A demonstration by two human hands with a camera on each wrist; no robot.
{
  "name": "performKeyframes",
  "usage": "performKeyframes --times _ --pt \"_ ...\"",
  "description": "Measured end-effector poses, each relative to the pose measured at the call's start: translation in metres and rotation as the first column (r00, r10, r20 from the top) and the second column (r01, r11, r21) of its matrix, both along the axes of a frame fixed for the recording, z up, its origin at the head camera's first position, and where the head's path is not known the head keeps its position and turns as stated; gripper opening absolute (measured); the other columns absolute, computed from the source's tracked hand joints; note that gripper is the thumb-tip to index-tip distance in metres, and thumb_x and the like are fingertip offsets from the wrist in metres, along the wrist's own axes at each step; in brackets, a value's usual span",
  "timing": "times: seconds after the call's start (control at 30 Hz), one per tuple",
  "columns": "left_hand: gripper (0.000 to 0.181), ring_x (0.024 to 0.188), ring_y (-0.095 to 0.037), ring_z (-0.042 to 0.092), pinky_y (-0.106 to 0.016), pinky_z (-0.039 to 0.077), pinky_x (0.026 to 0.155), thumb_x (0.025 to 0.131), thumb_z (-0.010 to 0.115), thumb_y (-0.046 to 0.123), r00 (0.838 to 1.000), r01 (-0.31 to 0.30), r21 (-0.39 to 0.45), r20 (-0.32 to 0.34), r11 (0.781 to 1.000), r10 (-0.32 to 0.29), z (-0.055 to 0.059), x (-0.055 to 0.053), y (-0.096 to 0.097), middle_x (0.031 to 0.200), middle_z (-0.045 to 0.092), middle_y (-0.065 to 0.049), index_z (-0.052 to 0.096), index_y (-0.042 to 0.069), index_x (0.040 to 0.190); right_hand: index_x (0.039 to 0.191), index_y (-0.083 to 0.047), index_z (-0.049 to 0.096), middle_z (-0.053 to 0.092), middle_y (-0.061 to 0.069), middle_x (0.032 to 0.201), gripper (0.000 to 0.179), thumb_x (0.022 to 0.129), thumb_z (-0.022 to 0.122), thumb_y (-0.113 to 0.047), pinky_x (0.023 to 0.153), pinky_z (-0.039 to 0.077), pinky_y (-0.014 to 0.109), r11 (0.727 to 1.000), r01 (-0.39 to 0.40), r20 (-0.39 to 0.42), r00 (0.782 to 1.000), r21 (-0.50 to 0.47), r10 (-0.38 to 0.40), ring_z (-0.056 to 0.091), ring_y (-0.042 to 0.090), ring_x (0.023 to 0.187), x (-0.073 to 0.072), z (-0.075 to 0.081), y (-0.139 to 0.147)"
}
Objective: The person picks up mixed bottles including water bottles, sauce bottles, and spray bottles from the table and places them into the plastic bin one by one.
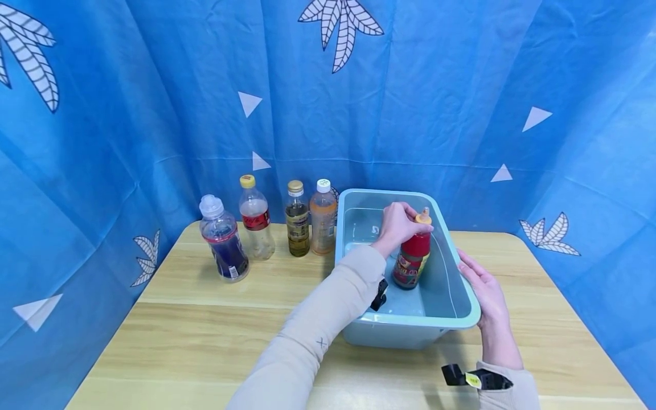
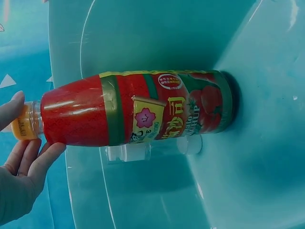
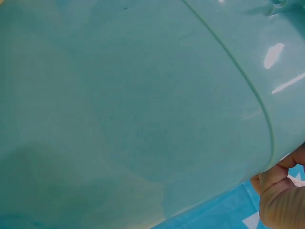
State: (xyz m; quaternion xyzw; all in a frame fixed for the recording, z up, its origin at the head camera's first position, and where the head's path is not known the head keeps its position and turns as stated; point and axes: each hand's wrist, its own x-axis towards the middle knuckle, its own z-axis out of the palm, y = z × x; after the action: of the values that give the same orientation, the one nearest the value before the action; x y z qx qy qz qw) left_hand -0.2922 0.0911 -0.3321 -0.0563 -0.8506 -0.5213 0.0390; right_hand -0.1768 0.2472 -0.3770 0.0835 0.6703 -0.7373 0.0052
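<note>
A ketchup bottle (image 1: pixel 408 267), red with a label and an orange-yellow cap, stands nearly upright inside a light blue plastic bin (image 1: pixel 394 320). My left hand (image 1: pixel 398 225) pinches it at the cap and neck. In the left wrist view, the thumb of the left hand (image 2: pixel 24 176) lies on the cap (image 2: pixel 26 121) and the fingers come round the neck of the ketchup bottle (image 2: pixel 138 109). My right hand (image 1: pixel 484 290) holds the bin's right rim. The right wrist view has the right hand (image 3: pixel 283 200) with bent fingers at the edge of the bin (image 3: pixel 143 95).
Left of the bin stand a bottle with dark blue contents (image 1: pixel 225 247), a yellow-capped bottle with a red label (image 1: pixel 256 222), an amber bottle (image 1: pixel 297 222) and a white-capped bottle (image 1: pixel 323 219). They stand on a wooden table (image 1: pixel 205 341), with a blue curtain (image 1: pixel 435 85) behind.
</note>
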Motion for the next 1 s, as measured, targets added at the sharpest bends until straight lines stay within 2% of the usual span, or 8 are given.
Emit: performKeyframes --times 0.23,0.43,0.7,1.0 --pt "0.025 0.061 -0.007 0.052 -0.016 0.045 0.051 0.063 0.081 0.022 0.999 0.032 0.001 0.034 1.0 -0.032 0.0012 0.0027 0.0028 0.066 0.057 0.004 0.063 0.011 0.077 0.135 -0.015 0.038 0.061 -0.017 0.095 0.055 0.086 0.056 -0.032 0.067 0.049 0.022 1.0 0.011 -0.01 1.0 -0.009 -0.011 0.06 0.005 0.084 0.001 -0.0004 0.0012" --pt "0.026 0.061 -0.007 0.053 -0.016 0.045 0.052 0.062 0.081 0.023 0.998 0.035 0.012 0.043 0.999 -0.035 0.0013 0.0013 0.0037 0.066 0.057 0.004 0.063 0.01 0.078 0.135 -0.016 0.038 0.061 -0.018 0.093 0.056 0.086 0.057 -0.032 0.067 0.049 0.022 1.0 0.03 0.001 1.0 -0.003 -0.03 0.06 0.004 0.083 0.0008 0.0005 0.0017" --pt "0.025 0.065 -0.008 0.053 -0.018 0.047 0.056 0.064 0.08 0.019 0.993 0.055 0.038 0.098 0.998 -0.059 -0.0002 0.0023 0.0016 0.072 0.058 0.004 0.062 0.011 0.081 0.137 -0.017 0.035 0.059 -0.02 0.095 0.06 0.085 0.057 -0.037 0.069 0.049 0.022 1.0 0.02 0.039 0.999 0.018 -0.021 0.058 0.003 0.085 0.0003 0.0016 0.0021" --pt "0.028 0.069 -0.009 0.053 -0.019 0.047 0.059 0.065 0.079 0.017 0.993 0.064 0.023 0.097 0.998 -0.066 -0.0011 0.0019 -0.0009 0.076 0.057 0.003 0.06 0.011 0.084 0.137 -0.017 0.033 0.058 -0.019 0.096 0.06 0.085 0.055 -0.037 0.07 0.049 0.021 1.0 0.012 0.043 0.999 0.019 -0.013 0.058 0.003 0.086 -0.0004 0.0011 0.0017"
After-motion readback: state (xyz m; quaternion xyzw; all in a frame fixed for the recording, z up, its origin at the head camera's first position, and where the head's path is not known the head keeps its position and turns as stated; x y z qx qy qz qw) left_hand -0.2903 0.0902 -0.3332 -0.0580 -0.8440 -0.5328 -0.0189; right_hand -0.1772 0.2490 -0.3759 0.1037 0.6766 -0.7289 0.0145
